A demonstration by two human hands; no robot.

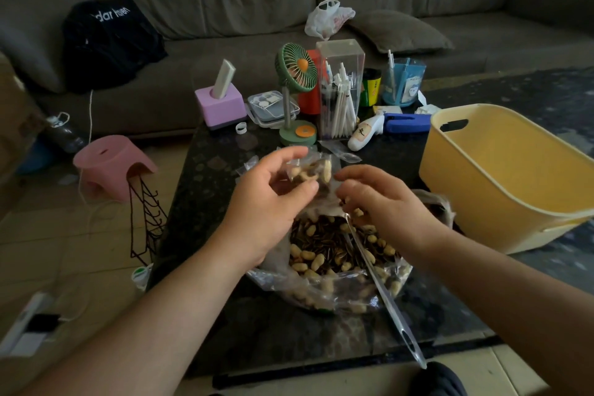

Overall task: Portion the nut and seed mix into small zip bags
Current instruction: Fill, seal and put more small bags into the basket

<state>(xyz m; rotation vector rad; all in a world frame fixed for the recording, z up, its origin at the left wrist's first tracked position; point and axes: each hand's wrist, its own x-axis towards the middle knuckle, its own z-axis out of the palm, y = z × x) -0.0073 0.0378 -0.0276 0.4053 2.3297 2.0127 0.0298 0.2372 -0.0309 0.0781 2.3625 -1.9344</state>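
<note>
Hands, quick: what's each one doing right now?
Left hand: holds the small zip bag, partly filled.
Right hand: fingers curled around peanuts at the bag's mouth.

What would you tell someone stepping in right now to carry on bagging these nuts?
Left hand: holds the small bag, partly filled with peanuts, above the big bag.
Right hand: fingers curled at the small bag's edge, with peanuts under them; whether it grips them is unclear.
Big bag: lies open on the dark table, still holding plenty of peanuts and seeds. A clear scoop rests in it.
Done: one small bag partly filled.
Left: top it up, zip it, then fill more.
</note>
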